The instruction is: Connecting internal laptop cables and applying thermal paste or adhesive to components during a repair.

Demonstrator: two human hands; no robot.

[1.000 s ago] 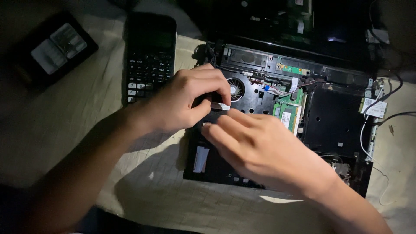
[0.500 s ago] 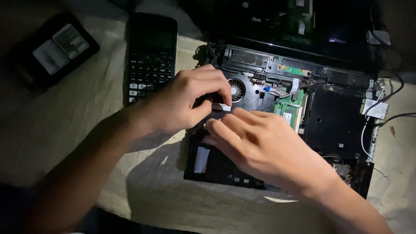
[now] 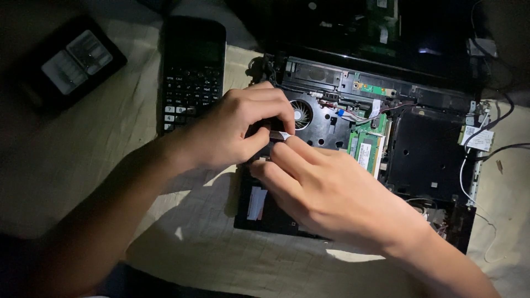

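An opened black laptop base (image 3: 425,160) lies on a pale cloth, with its round cooling fan (image 3: 301,114), a green memory module (image 3: 369,150) and thin wires exposed. My left hand (image 3: 237,129) and my right hand (image 3: 331,190) meet over its left part, just left of the fan. Between the fingertips of both hands is a small white flat strip (image 3: 280,135), like a ribbon cable end. My hands hide what the strip joins to underneath.
A black calculator (image 3: 193,72) lies left of the laptop. A dark flat drive with pale labels (image 3: 69,63) rests at the far left. The dark screen part (image 3: 386,27) stands behind. White cables (image 3: 491,149) trail off the right side. A pale cloth (image 3: 99,165) covers the surface.
Almost nothing differs; both hands stay pinched together at the same spot by the fan, with only slight finger shifts.
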